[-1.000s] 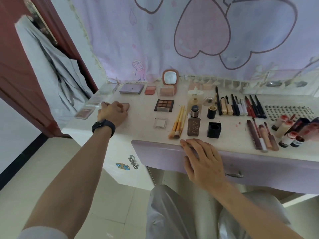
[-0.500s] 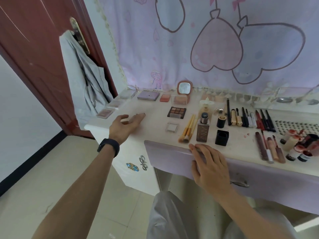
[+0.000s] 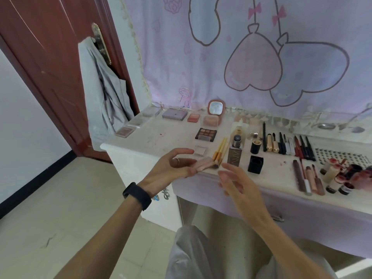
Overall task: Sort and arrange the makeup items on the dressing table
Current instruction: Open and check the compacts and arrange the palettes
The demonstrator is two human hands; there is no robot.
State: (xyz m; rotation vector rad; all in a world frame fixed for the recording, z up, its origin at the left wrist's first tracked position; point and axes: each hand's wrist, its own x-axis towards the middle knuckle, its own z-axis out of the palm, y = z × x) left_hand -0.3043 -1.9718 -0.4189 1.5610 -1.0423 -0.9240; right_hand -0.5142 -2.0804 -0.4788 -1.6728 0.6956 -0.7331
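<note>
Makeup items lie in rows across the dressing table point(image 3: 153, 141). Along its left edge sit 3 flat palettes point(image 3: 124, 131). At the back come a purple palette point(image 3: 174, 114), a blush pan point(image 3: 193, 118) and a mirror compact point(image 3: 216, 108). In front of those are a brown eyeshadow palette point(image 3: 206, 133) and a small square pan point(image 3: 200, 150).

The left hand point(image 3: 171, 170) hovers over the front edge, palm turned up, its fingers curled round a small pink case point(image 3: 205, 165). The case is off the table, held only at the fingertips. Just right of it the right hand point(image 3: 239, 184) is blurred, fingers spread and holding nothing, its tips near the case.

Behind both hands lie the brushes point(image 3: 220, 150) and an upright foundation bottle point(image 3: 235, 153). Further right are a black cap point(image 3: 255, 163), a row of pencils and lipsticks point(image 3: 287, 146), lip glosses point(image 3: 308, 178) and small bottles point(image 3: 332, 176).

The hold looks shallow, so a pass between the hands could drop the case past the front edge to the floor. A reaching hand could also tip the tall bottle onto the brushes and spoil the rows.
</note>
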